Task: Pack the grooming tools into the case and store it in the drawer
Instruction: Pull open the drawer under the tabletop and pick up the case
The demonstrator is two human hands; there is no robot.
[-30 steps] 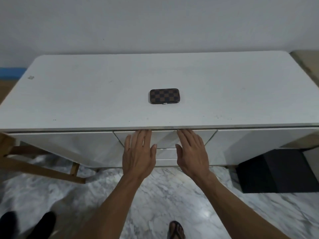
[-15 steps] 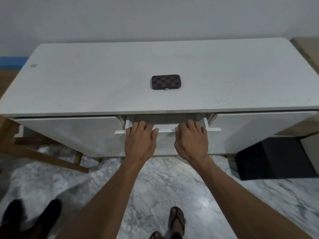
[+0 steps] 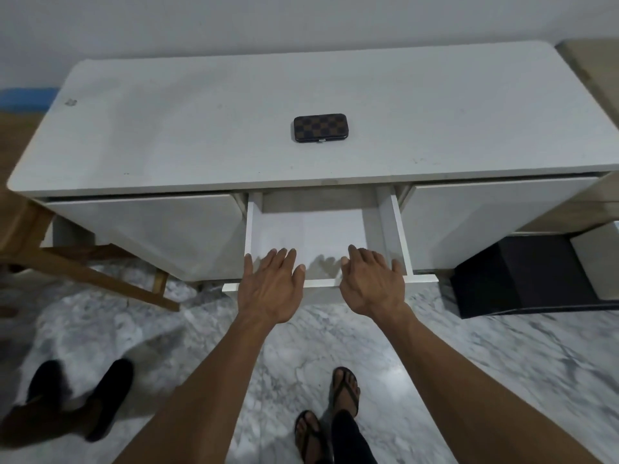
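Note:
The closed grooming case (image 3: 320, 127), brown-and-black checkered, lies flat on the middle of the white cabinet top (image 3: 201, 135). Below it the middle drawer (image 3: 397, 236) stands pulled out, its white inside bare. My left hand (image 3: 271, 286) and my right hand (image 3: 371, 283) hover side by side over the drawer's front edge. Their fingers are spread and reach over the inside, gripping nothing. No loose grooming tools are in view.
Shut drawer fronts flank the open one on the left (image 3: 150, 226) and right (image 3: 485, 212). A wooden frame (image 3: 100, 276) leans under the left end. A black box (image 3: 516, 272) sits on the marble floor at right. Dark shoes (image 3: 104, 396) lie at lower left.
The middle drawer has gone from shut to pulled far out toward me. Both hands came back with its front edge, and their fingers have now lifted off it.

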